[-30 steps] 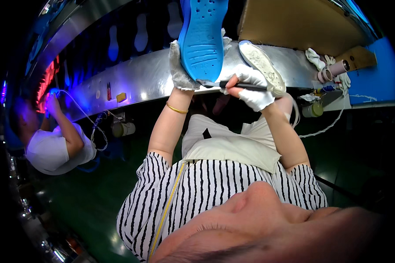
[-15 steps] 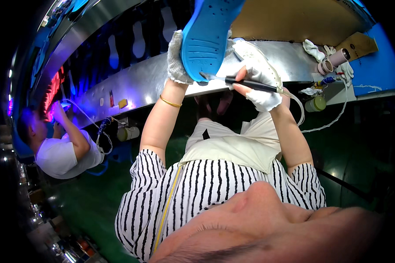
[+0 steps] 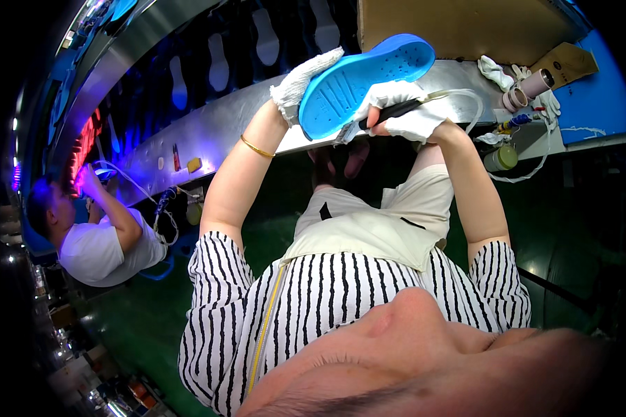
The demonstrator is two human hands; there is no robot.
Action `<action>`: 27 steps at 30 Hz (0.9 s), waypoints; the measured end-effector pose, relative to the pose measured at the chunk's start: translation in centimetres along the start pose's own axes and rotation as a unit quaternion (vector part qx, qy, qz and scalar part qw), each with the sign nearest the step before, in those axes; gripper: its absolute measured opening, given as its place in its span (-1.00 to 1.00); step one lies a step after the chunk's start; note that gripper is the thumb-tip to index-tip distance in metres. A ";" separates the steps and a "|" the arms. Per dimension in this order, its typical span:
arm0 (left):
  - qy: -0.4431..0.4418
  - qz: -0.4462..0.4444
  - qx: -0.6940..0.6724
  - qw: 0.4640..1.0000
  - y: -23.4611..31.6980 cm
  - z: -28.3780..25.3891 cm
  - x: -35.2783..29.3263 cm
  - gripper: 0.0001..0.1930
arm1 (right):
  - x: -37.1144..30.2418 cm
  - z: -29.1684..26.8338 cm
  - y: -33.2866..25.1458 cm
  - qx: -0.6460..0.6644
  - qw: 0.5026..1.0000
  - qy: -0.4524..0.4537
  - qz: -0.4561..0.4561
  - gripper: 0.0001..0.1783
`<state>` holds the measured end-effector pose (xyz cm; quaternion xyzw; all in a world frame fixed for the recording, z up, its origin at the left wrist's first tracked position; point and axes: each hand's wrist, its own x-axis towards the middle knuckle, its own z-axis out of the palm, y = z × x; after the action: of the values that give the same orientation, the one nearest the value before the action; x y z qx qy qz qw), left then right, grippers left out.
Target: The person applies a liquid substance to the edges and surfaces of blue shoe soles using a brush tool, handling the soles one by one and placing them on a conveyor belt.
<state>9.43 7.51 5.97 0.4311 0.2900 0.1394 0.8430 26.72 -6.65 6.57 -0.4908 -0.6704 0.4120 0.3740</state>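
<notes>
Co-worker [image 3: 94, 240], far left: one person in a white shirt, bent toward the conveyor; both hands lit by blue-violet glare, what they handle too blurred to tell.

Conveyor [image 3: 209, 128]: one long curved metal band running from left to right, glossy, with a dark upper belt carrying four pale sole shapes [image 3: 219, 59], flat and elongated. Small items on the metal ledge, one yellow and one red, are too small to name.

Left hand [image 3: 295, 87]: one, in a white knitted cotton glove, a thin gold bangle [image 3: 256, 147] on the wrist. Fingers are wrapped behind the blue shoe sole [image 3: 358, 80], mostly hidden by it; only the glove's back and cuff show.

Blue shoe sole: one, rubbery, oval, ridged tread and dotted heel facing the camera, held raised in front of the conveyor edge, tilted with the heel up to the right.

Right hand [image 3: 403, 115]: one, same white glove, fingers curled tight around a slim black tool [image 3: 386, 112] whose tip meets the sole's lower edge. A clear flexible tube [image 3: 466, 104] loops from the tool's rear.

Bench, far right: two cardboard rolls [image 3: 528, 89], one small green-lidded jar [image 3: 501, 158], white rags [image 3: 494, 69], a brown cardboard sheet [image 3: 466, 28], partly cut off at the top.
</notes>
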 end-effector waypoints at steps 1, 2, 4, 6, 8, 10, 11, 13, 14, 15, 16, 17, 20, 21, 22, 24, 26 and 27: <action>-0.001 0.000 0.001 1.000 0.1 0.3 -0.2 -0.58 | 0.1 -0.3 0.4 0.043 0.999 -0.003 -0.024 -0.89; -0.025 -0.021 -0.012 0.999 0.3 0.6 -0.4 -0.57 | 0.3 -0.3 0.4 0.036 0.998 0.009 -0.048 -0.89; -0.055 -0.042 -0.017 0.997 0.3 1.0 -0.2 -0.53 | 0.6 0.3 0.2 -0.041 0.996 0.029 -0.072 -0.89; -0.105 -0.051 0.002 0.993 0.8 1.4 -0.8 -0.53 | 0.8 0.2 1.1 -0.033 0.998 0.012 -0.060 -0.87; -0.105 -0.049 0.042 0.992 0.4 0.7 0.0 -0.53 | 0.2 -0.7 1.3 -0.029 0.999 0.006 -0.042 -0.86; -0.092 -0.062 0.054 0.992 0.4 0.7 0.0 -0.53 | -0.6 -1.6 1.1 0.034 0.999 0.003 -0.007 -0.87; -0.079 -0.076 0.064 0.992 0.5 0.8 0.0 -0.54 | -0.7 -1.8 1.0 0.059 0.998 0.006 -0.007 -0.86; -0.108 -0.094 0.045 0.989 1.0 1.2 -0.1 -0.54 | -0.5 -1.4 0.4 0.086 0.995 0.036 -0.020 -0.84; -0.093 -0.085 0.060 0.990 1.3 1.7 -0.3 -0.53 | -0.2 -1.5 -0.1 0.001 0.998 0.023 -0.060 -0.82; -0.078 -0.077 0.075 0.991 1.4 2.0 -0.4 -0.53 | -0.3 -1.8 0.1 0.001 0.998 0.025 -0.060 -0.82; -0.071 -0.067 0.068 0.993 1.1 2.0 0.0 -0.52 | -0.5 -2.1 0.5 0.026 0.999 0.020 -0.032 -0.83; -0.071 -0.065 0.068 0.993 1.2 1.9 -0.1 -0.52 | -0.7 -2.6 0.8 0.050 0.999 0.012 -0.007 -0.84; -0.083 -0.063 0.039 0.994 1.8 4.0 -1.5 -0.47 | -2.4 -4.7 1.2 0.013 0.999 0.048 0.009 -0.83; -0.068 -0.057 0.036 0.995 1.4 2.7 -2.0 -0.47 | -2.0 -4.2 0.9 0.010 0.999 0.049 0.001 -0.81; -0.140 -0.061 -0.041 0.987 0.9 1.6 -1.7 -0.46 | -2.0 -3.7 0.1 0.033 0.997 0.064 0.021 -0.81; -0.115 -0.016 -0.128 0.985 -0.8 0.5 -1.1 -0.43 | -2.0 -0.8 -1.4 0.109 0.983 0.145 0.013 -0.85; -0.161 0.067 -0.225 0.959 -2.7 -0.9 -0.6 -0.38 | -1.6 2.2 -1.7 0.039 0.979 0.201 -0.022 -0.88; -0.170 0.110 -0.254 0.946 -3.5 -1.0 -0.2 -0.34 | -1.6 3.7 -2.1 0.002 0.976 0.213 -0.038 -0.90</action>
<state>8.57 6.01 2.74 0.2495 0.0478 0.2249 0.9407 22.98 -9.25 6.94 -0.5404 -0.5927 0.2850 0.5248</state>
